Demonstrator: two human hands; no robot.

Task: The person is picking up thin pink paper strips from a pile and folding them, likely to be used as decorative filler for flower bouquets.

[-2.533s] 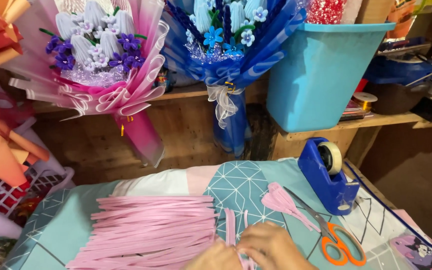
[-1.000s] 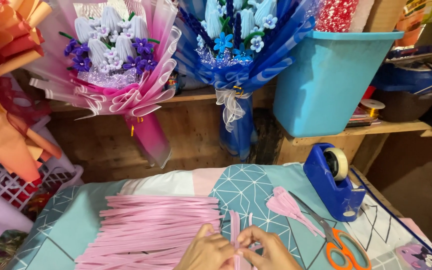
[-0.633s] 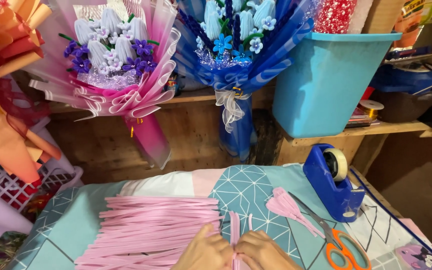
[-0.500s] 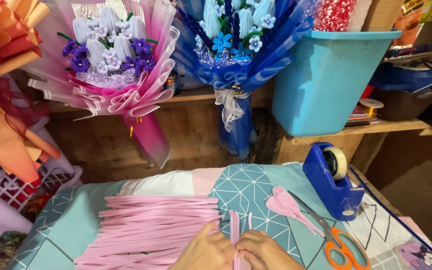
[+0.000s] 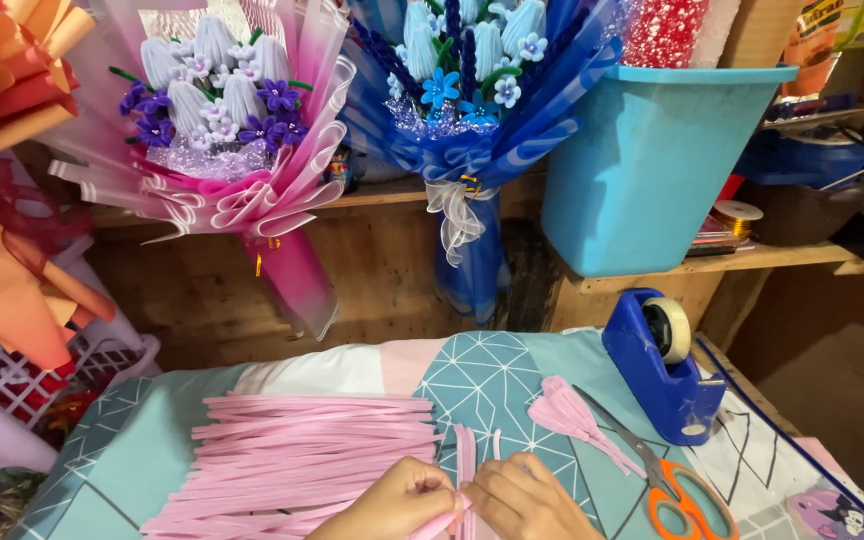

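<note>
Hands: your left hand and right hand have drawn together since a second ago, both pinched on a pink strip.
Stock: the pink strip pile lies left of the strip.
Tools: orange-handled scissors and a blue tape dispenser lie right of it.
Packaging: a blue bin stands beyond it.

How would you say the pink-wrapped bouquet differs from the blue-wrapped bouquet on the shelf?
The pink-wrapped bouquet has pink and white wrapping with purple flowers; the blue-wrapped bouquet has blue wrapping with blue flowers. The pink one leans, its stem angled to the right; the blue one stands upright, tied with a pale ribbon. Both hold white buds.
</note>
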